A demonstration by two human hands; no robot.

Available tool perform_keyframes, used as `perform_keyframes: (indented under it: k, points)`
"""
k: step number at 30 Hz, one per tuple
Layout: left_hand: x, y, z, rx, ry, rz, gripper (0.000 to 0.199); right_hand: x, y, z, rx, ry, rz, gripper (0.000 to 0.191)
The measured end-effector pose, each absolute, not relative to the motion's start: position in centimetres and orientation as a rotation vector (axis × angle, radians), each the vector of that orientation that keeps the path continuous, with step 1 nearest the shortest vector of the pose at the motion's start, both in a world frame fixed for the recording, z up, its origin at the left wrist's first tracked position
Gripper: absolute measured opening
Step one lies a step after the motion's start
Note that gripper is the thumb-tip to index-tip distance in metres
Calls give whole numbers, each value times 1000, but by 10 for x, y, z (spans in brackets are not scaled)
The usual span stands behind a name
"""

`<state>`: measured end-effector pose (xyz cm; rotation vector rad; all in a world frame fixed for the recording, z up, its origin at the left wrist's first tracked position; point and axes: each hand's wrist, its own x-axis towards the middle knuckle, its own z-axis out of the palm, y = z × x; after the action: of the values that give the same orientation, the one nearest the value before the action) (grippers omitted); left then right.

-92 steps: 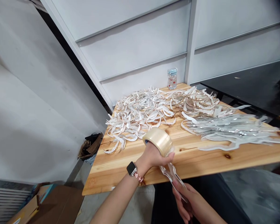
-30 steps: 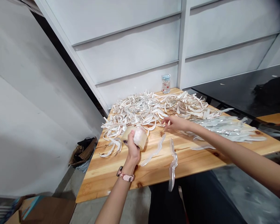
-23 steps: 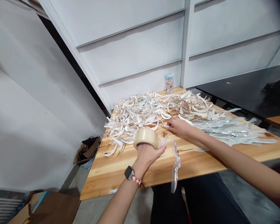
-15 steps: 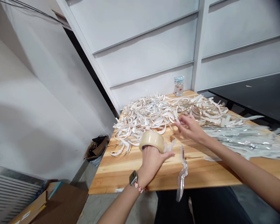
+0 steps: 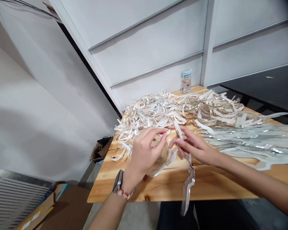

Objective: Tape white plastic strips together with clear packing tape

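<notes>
My right hand (image 5: 194,145) grips a short, curved white strip (image 5: 178,130) with a brownish edge, held upright between its fingers. Close beside it, my left hand (image 5: 145,151) is closed in a pinch, thumb and forefinger together; what is between them is too small to make out. Partly hidden by the left hand, a roll of clear tape (image 5: 162,150) rests on the table. A clear wavy strip (image 5: 166,164) lies by the roll. Below the right hand, a long silvery wavy strip (image 5: 188,185) reaches over the table's front edge.
A pile of small curved strips (image 5: 146,111) covers the wooden table's (image 5: 213,182) back left. Gold-edged strips (image 5: 213,108) lie behind the right hand, long silvery strips (image 5: 254,140) to the right. A lidded bottle (image 5: 186,81) stands at the back, cardboard boxes (image 5: 64,207) on the floor.
My left hand has come out of the tape roll, leaving it on the table, and now pinches. The right hand has drawn nearer with a curved white strip.
</notes>
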<state>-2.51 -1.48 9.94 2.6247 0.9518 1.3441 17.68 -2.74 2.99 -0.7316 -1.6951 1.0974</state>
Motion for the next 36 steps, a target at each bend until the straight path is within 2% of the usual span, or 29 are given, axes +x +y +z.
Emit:
perform_keyframes:
  k: [2, 5, 11, 18, 27, 31, 36]
  points:
    - [-14, 0, 94, 2759, 716, 1362, 11, 177, -29, 29, -754, -1719, 1091, 47]
    - [-8, 11, 81, 2792, 605, 1445, 13, 177, -30, 28, -808, -1747, 1087, 51]
    - [-18, 3, 69, 2720, 581, 1517, 15, 176, -36, 37, -755, -1857, 912, 39]
    - [-16, -1, 69, 2640, 608, 1569, 21, 178, -44, 47, -828, -1898, 923, 26]
    - [-14, -2, 64, 2639, 631, 1551, 12, 181, -42, 43, -881, -1936, 882, 29]
    - [-13, 0, 64, 2612, 643, 1607, 14, 183, -41, 45, -876, -1841, 1089, 31]
    - [-11, -5, 60, 2416, 687, 1891, 12, 180, -35, 48, -752, -1426, 1302, 26]
